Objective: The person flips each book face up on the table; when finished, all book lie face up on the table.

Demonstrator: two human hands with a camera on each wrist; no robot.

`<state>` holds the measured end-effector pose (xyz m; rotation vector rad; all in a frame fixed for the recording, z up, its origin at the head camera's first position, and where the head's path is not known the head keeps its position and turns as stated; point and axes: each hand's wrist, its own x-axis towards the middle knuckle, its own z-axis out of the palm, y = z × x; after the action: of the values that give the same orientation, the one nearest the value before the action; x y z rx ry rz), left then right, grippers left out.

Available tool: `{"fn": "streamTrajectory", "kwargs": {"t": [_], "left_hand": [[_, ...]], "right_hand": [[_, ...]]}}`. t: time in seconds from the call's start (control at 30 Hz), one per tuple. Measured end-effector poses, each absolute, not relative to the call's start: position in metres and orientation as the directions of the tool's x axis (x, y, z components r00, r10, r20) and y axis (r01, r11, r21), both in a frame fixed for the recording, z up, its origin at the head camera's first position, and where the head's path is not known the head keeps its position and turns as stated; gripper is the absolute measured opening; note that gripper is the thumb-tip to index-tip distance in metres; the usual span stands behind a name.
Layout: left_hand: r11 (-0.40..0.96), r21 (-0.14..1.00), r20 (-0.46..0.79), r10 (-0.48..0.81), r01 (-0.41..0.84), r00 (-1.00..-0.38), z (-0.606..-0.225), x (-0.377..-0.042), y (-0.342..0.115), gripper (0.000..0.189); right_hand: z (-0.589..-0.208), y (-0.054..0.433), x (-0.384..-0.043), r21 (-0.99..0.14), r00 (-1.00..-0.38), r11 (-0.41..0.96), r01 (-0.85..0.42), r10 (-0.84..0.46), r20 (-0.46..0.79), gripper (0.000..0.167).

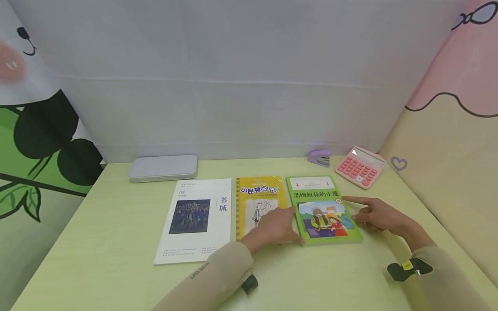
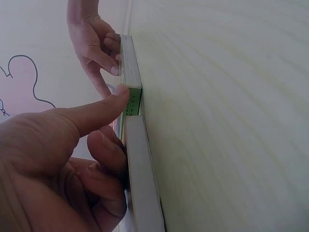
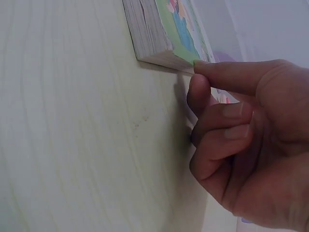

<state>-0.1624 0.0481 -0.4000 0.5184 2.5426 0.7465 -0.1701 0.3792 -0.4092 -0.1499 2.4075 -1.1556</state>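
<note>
A green book [image 1: 319,216] with a picture of two figures lies flat on the table between the two hands. My left hand [image 1: 277,226] reaches over the lower part of a yellow book [image 1: 268,190]; its thumb touches the green book's near left corner, and its other fingers bend at the left edge. From the other side, my right hand [image 1: 379,214] has its index finger stretched along the green book's right edge. Its thumb tip sits at that edge lower down, the remaining fingers folded loosely. In the right wrist view, the thumb tip meets the book's corner [image 3: 169,53].
A white magazine [image 1: 194,220] lies left of the yellow book. Along the back are a grey flat case [image 1: 163,167], a purple stapler [image 1: 320,157] and a pink calculator [image 1: 361,167]. White cloth [image 1: 249,108] hangs behind the table; patterned panels flank it.
</note>
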Motion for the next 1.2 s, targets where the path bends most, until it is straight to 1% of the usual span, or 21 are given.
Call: {"fn": "streamTrajectory", "kwargs": {"t": [0.2,0.33,0.67,1.2], "left_hand": [[0.792,0.568,-0.309,0.456,0.222,-0.835,-0.399,-0.163,0.049,0.094],[0.791,0.571,-0.311,0.458,0.221,-0.833,-0.399,-0.163,0.049,0.093],[0.777,0.595,-0.315,0.46,0.205,-0.83,-0.401,-0.164,0.05,0.089],[0.778,0.598,-0.322,0.452,0.191,-0.832,-0.398,-0.164,0.05,0.092]], "right_hand": [[-0.411,0.387,-0.17,-0.774,-0.876,0.627,0.083,-0.325,-0.357,0.074],[-0.411,0.391,-0.171,-0.787,-0.865,0.612,0.082,-0.349,-0.361,0.078],[-0.414,0.393,-0.172,-0.795,-0.863,0.601,0.075,-0.36,-0.354,0.079],[-0.414,0.394,-0.173,-0.817,-0.857,0.569,0.089,-0.374,-0.354,0.079]]}}
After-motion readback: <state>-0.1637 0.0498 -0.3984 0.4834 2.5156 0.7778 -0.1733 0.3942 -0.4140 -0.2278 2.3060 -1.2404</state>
